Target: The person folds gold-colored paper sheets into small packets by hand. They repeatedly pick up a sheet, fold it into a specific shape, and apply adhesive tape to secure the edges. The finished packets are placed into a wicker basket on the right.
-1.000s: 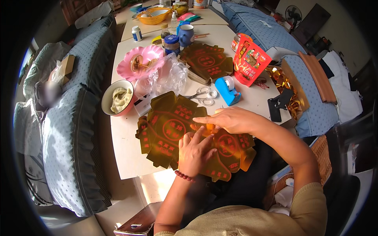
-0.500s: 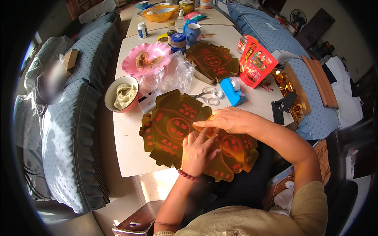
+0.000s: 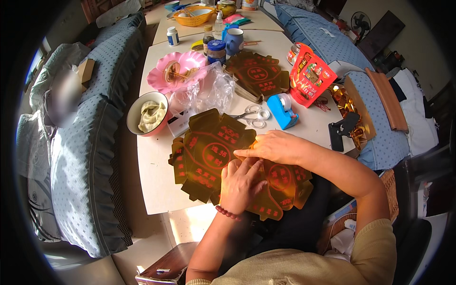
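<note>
A flat die-cut sheet of shiny gold plastic with red printing (image 3: 205,154) lies over the table's front edge and my lap, its outer edges cut into tabs. My left hand (image 3: 241,183), with a red bead bracelet at the wrist, rests on its middle, fingers stretched out and thumb apart. My right hand (image 3: 274,146) is at the sheet's far edge, index finger pointing left close to the left fingertips. Its other fingers curl around a raised orange-gold flap, partly hidden beneath the hand. A stack of similar gold sheets (image 3: 259,76) lies farther back.
Beyond the sheet are scissors (image 3: 249,112), a blue tape dispenser (image 3: 283,113) and a red pouch (image 3: 309,78). A bowl of dough (image 3: 153,116), pink scalloped dish (image 3: 159,80) and crumpled clear bag (image 3: 216,88) stand left. Jars and a blue mug (image 3: 233,42) are behind.
The whole view has shifted very slightly. Both hands keep nearly the same place and pose on the gold sheet.
</note>
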Action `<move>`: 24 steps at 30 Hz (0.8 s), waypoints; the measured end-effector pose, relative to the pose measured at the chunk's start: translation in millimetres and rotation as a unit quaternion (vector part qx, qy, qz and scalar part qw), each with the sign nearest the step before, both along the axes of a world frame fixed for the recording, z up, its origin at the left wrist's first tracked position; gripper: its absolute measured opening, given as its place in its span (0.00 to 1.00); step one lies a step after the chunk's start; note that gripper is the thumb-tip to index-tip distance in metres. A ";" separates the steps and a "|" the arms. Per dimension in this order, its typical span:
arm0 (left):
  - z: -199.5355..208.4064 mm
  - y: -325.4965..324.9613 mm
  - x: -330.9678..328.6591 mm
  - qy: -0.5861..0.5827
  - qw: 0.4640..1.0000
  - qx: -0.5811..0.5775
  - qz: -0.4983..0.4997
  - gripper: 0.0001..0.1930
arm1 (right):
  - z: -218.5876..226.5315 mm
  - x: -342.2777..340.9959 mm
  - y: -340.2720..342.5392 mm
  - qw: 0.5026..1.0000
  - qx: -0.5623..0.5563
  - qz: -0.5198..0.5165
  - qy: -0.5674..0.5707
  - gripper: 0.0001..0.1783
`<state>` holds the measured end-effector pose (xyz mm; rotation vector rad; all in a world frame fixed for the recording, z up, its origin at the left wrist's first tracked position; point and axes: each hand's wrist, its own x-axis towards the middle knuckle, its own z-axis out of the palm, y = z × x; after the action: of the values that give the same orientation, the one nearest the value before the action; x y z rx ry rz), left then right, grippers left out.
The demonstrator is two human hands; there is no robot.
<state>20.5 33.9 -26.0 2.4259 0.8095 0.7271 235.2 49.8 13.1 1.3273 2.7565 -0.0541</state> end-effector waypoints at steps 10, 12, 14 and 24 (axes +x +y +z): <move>-4.2 0.0 0.1 0.017 1.000 0.024 -0.005 0.30 | 0.1 -3.6 -4.0 0.999 0.027 -0.021 -0.040 0.35; -4.8 0.1 0.5 0.017 0.999 0.030 -0.005 0.30 | -3.1 -2.8 -6.4 0.998 0.044 -0.027 -0.045 0.36; -6.0 0.4 0.9 0.021 0.999 0.029 -0.006 0.30 | -2.3 -3.5 -8.6 0.996 0.068 -0.035 -0.054 0.36; -6.7 -0.6 2.3 0.044 0.998 0.042 0.007 0.30 | 11.1 12.8 -7.8 0.964 0.067 -0.255 0.019 0.26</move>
<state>22.8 33.3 -32.7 2.5464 0.8468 0.6757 248.0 42.0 24.2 2.0575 2.4033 0.0786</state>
